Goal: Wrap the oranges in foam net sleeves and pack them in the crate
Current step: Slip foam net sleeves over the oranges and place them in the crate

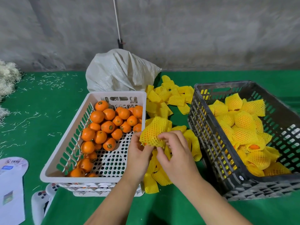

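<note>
Between the two crates, my left hand (138, 151) and my right hand (174, 150) both grip a yellow foam net sleeve (154, 132) stretched over an orange; a sliver of orange peel shows at the sleeve's lower left edge. Bare oranges (107, 125) lie piled in the white crate (68, 159) at the left. The dark grey crate (211, 143) at the right holds several sleeved oranges (245, 125). Loose empty sleeves (168, 96) lie scattered on the green table between the crates, some under my hands.
A white woven sack (120, 72) stands behind the white crate against the concrete wall. Pale shredded fibre (8, 80) lies at the far left. Papers (11, 184) and a white game controller (42, 202) sit at the front left.
</note>
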Tool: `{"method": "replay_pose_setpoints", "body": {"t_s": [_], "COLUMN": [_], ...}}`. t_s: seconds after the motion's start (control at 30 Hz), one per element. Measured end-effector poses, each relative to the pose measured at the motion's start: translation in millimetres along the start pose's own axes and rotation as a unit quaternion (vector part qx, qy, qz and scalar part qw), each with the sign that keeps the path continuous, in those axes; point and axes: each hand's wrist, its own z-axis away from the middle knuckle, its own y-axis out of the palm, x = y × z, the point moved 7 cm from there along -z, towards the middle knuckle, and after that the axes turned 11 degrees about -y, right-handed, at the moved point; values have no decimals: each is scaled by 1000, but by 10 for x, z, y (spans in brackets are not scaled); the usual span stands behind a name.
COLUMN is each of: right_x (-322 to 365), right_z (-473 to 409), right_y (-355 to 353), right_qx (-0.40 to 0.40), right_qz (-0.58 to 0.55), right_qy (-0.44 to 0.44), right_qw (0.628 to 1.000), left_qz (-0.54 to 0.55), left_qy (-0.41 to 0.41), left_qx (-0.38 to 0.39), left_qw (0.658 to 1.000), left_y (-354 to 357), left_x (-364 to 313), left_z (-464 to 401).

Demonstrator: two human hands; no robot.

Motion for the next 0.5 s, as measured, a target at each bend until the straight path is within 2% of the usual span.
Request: {"method": "replay_pose_setpoints", "body": {"t_s": [0.07,0.23,0.37,0.43,0.5], "right_x": [-67,-144,-113,-33,-96], "right_z": [44,-31,-60,-21,45], "right_y": [2,-96,-137,-53,39], "right_qx": [-9,-50,-67,-42,-32], "right_qz": [-8,-7,12,12,-43], "right_qy": [32,18,-19,-51,11], "right_qw": [999,999,998,998,999], "left_qz": [4,-10,-2,16,17], "left_qy": [-12,10,25,16,10], "left_qx": [-2,97,44,19,6], "left_qw": [1000,995,999,1000,1000], "left_y": [-33,98,61,12,-30], "left_x": [0,-53,-92,-73,-48], "left_z": [-10,11,13,-4,-15]}}
